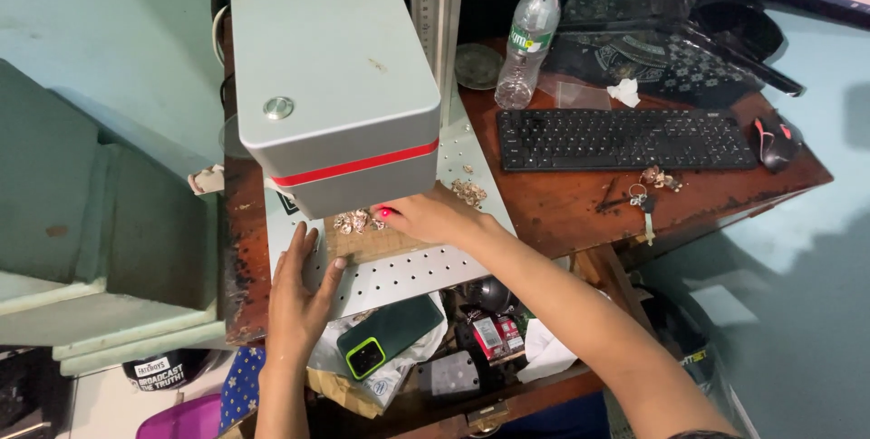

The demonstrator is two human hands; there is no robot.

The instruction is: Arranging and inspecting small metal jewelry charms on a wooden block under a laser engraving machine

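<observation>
Hands first: left hand (299,299) lies flat and open, fingers spread on the edge of the perforated metal plate (408,271); right hand (433,218) reaches under the one grey box-shaped machine head (335,86) with its red stripe, fingertips narrowed on a small piece beside the brown pad (376,241). Two little heaps of pale pieces (355,221) sit there. On the bench (562,208): one black keyboard (625,138), one mouse (775,142), one clear bottle (528,40) with green cap and green-white label. One dark green phone (388,335) lies below.

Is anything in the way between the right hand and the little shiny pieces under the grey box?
Nothing visible: the right hand reaches the small pale metal pieces on the brown square board beneath the grey box-shaped machine head.
</observation>
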